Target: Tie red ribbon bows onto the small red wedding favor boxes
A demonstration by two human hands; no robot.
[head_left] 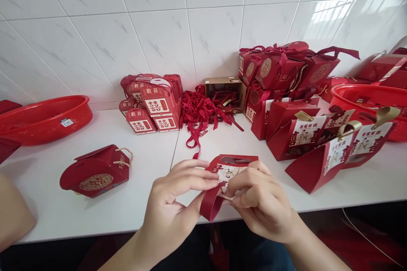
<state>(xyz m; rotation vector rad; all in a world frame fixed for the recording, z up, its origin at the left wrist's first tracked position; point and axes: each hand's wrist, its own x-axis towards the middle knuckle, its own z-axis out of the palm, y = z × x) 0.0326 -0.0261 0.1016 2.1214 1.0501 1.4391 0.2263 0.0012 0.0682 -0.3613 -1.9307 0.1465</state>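
Observation:
Low over the table's front edge, a red gift box (235, 160) with a white printed panel lies tipped towards me between both hands. My left hand (178, 199) grips its left side, fingers laid across the panel and thumb underneath. A dark red strap handle (210, 204) loops out at the box's near end, beside the left thumb. My right hand (259, 194) is closed at the right of that end, its fingertips pinched at the strap's base. What exactly sits in the pinch is hidden by the fingers. A dark window shows in the box's far part.
A red box with a cord (104, 171) lies to the left. Stacked boxes (155, 103), a ribbon heap (199, 108) and an open carton (222, 80) line the wall. Handled boxes (330, 152) stand right. Red baskets (76, 112) flank both sides. Someone's arm (14, 216) enters left.

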